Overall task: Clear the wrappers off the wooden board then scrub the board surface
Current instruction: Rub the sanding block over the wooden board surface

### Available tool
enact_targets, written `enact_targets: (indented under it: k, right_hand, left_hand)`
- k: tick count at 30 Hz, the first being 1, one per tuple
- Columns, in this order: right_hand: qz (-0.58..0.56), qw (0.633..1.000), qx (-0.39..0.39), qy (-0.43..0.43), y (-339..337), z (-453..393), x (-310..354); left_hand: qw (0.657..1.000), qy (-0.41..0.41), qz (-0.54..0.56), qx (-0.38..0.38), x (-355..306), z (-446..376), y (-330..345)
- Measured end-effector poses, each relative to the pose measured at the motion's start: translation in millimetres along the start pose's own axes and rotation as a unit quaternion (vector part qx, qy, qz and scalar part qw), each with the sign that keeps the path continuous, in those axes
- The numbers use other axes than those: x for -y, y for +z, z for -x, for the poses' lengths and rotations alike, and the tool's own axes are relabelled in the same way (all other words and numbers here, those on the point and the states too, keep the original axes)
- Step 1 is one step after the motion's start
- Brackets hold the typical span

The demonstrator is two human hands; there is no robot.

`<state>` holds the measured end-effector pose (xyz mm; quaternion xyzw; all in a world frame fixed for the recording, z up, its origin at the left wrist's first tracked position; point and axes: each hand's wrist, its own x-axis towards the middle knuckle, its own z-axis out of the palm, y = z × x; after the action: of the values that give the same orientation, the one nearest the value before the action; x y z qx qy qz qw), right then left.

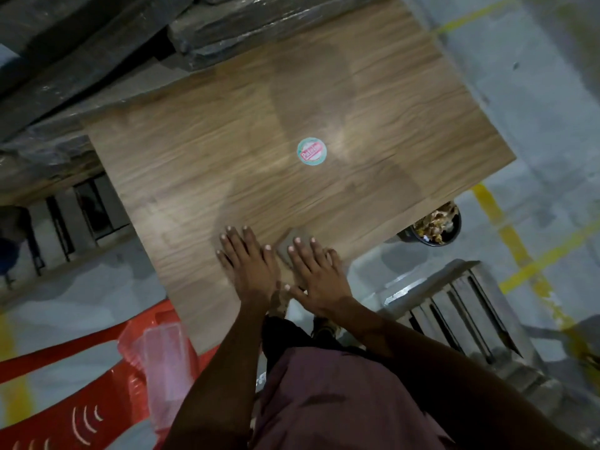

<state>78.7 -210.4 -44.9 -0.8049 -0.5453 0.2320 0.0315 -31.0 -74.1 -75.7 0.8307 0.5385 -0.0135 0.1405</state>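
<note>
Wooden board [227, 151]: large rectangular panel, mid-brown laminate-look surface with fine darker grain running along its length; lies flat, skewed to the view, its far corner against the dark plastic-wrapped bundles [97, 53] at upper left, its near edge by the person's legs; patchy sheen across the surface, a darker band through the middle and paler glare either side; no wrappers to be seen on it.

Round sticker [311, 151] near the board's centre: teal rim, white field, red band with lettering too blurred to read; lies flat, well apart from both hands.

Left hand [248, 261]: palm down on the board near its near edge, fingers straight and slightly spread, flat on the wood; grips nothing.

Right hand [319, 277]: just beside the left, palm down, fingers straight; it presses on a small grey-brown flat pad [290, 246], rectangular, dull, part of it showing between the two hands; what the pad is made of cannot be told.

Surroundings: grey concrete floor [535, 92] with yellow painted lines; a dark bowl [435, 225] of brownish scraps on the floor just past the board's right edge; a grey slatted metal frame [454, 306] at lower right; a red plastic chair [81, 384] at lower left, with a clear plastic container [162, 362] on it; person's maroon garment at bottom centre.
</note>
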Motion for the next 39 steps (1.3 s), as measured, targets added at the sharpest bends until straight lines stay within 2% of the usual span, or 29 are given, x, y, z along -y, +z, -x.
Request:
enact_targets:
  k: [2,4,6,10,11,12,15,17,22,29,31,35,37,39]
  right_hand:
    - [0.004,1.0,-0.014,0.019,-0.7,5.0,-11.5]
    - [-0.016,0.996,-0.02,0.083,-3.0,9.7,-15.6]
    - [-0.021,0.995,-0.003,0.098,-3.2,14.4,-18.1]
    - [0.033,0.998,0.01,-0.046,2.5,30.1,-40.3]
    - [0.045,0.997,0.012,-0.056,2.6,31.8,-47.3]
    - [0.053,0.998,0.006,-0.044,2.2,32.2,-52.8]
    - [0.035,0.997,-0.017,0.07,-1.7,33.2,-55.1]
    - [0.018,0.995,-0.007,0.093,0.3,35.4,-53.3]
    - [0.087,0.995,-0.01,-0.047,10.8,35.2,-60.8]
    - [-0.026,0.994,-0.073,0.083,-3.2,12.9,-59.5]
    - [-0.027,0.997,-0.039,0.061,0.5,14.9,-55.5]
    - [0.036,0.994,-0.007,-0.099,8.3,16.7,-60.4]
    - [0.027,0.997,-0.029,-0.061,6.1,10.0,-68.6]
    - [-0.015,0.995,-0.067,0.07,1.7,3.2,-68.9]
  left_hand:
    - [1.0,-0.024,0.002,0.001,-8.0,5.8,2.3]
    - [0.999,-0.033,-0.001,-0.011,-12.3,12.6,3.5]
    - [0.999,-0.035,-0.005,-0.028,-16.4,19.5,6.1]
    - [0.996,-0.073,0.003,-0.041,-30.9,25.0,12.4]
    - [0.995,-0.083,0.008,-0.046,-34.0,25.6,13.3]
    - [0.994,-0.089,0.012,-0.055,-36.3,26.2,14.3]
    - [0.99,-0.099,0.028,-0.093,-40.1,25.6,14.5]
    - [0.988,-0.1,0.036,-0.115,-41.6,26.1,14.8]
    - [0.984,-0.107,0.059,-0.129,-44.4,28.2,11.6]
    - [0.983,-0.123,0.053,-0.122,-45.5,26.4,9.9]
    - [0.982,-0.125,0.061,-0.126,-45.3,25.1,10.0]
    - [0.979,-0.12,0.068,-0.148,-44.6,25.6,13.3]
    - [0.977,-0.111,0.069,-0.167,-44.0,27.0,16.1]
    - [0.977,-0.107,0.076,-0.171,-43.9,27.2,17.4]
